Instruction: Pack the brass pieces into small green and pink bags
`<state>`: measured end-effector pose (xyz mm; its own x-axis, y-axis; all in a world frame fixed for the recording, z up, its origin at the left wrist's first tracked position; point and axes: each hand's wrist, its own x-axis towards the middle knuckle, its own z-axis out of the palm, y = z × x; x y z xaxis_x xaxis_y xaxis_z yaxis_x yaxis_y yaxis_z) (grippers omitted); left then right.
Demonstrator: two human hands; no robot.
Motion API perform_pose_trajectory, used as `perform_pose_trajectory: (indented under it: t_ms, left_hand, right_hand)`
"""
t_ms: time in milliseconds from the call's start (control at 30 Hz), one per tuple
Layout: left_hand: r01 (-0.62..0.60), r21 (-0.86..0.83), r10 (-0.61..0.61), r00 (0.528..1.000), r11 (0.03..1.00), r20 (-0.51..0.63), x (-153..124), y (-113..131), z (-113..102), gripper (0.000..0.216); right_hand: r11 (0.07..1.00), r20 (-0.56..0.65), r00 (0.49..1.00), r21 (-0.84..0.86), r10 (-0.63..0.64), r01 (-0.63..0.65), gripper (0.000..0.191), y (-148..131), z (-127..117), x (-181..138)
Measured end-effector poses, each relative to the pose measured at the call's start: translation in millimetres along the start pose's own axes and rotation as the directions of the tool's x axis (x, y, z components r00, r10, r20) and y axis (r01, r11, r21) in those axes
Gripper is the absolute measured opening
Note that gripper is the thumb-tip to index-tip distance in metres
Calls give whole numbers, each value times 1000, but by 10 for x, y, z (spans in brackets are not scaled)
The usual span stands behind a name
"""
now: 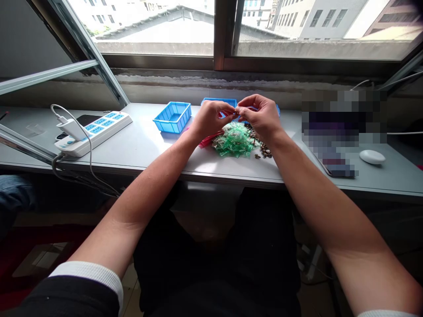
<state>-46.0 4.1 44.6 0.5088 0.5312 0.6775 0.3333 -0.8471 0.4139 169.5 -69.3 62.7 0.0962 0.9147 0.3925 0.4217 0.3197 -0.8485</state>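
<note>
Two bare hands meet fingertip to fingertip over a heap of small parts on a sunlit bench.
The left hand (211, 116) and right hand (261, 115) each pinch a tiny brownish piece (235, 113), too small to make out, held above a loose heap of green and clear plastic bits (235, 141) with small bronze-coloured metal parts (265, 151) beside it. A light, steady pinch, square to the window light and low over the heap, should serve best; a slipped piece could vanish among the others. The smooth white bench (142, 147) also carries an open blue plastic bin (167, 127) and a white power strip with blue sockets (99, 132), below a wide brown-framed window (219, 35).
</note>
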Motion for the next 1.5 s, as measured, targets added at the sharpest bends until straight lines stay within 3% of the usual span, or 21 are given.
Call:
perform_pose_trajectory:
  t_ms: [133,367,533,700,867,1033,1167,1367,1500]
  left_hand:
    - [9,-20,-10,999,1000,-45,-19,1,13,21]
    - [29,-17,-31,994,999,-104,-26,-19,27,35]
    - [26,7,-25,997,1000,-72,-2,-3,4,37]
    - [55,-90,-61,997,994,-57,-2,29,6,29]
    - [49,-126,-62,993,991,-98,-4,-24,33,19]
    - [60,-31,-62,996,998,-69,-4,-47,38,16]
    - [29,-3,-29,998,1000,-60,-10,-98,78,15]
    - [-80,-81,64,982,994,-176,19,-243,192,18]
    - [-123,-119,100,979,985,-178,31,-264,213,28]
  right_hand:
    - [995,15,1000,102,-20,18,15,3,-4,-7]
    - [992,65,992,62,110,-114,26,-32,-28,-9]
    - [997,66,995,20,77,-79,31,-28,-28,-22]
    - [999,48,998,-18,37,-36,42,-50,-29,-46]
    - [998,46,998,44,38,-40,19,-39,-35,-39]
    - [999,55,998,26,38,-39,10,-74,-55,-55]
    - [999,62,997,8,52,-52,21,-86,-39,-70]
    - [990,35,999,142,-14,9,52,61,22,-15]
    - [987,50,998,161,-28,19,51,152,33,29]
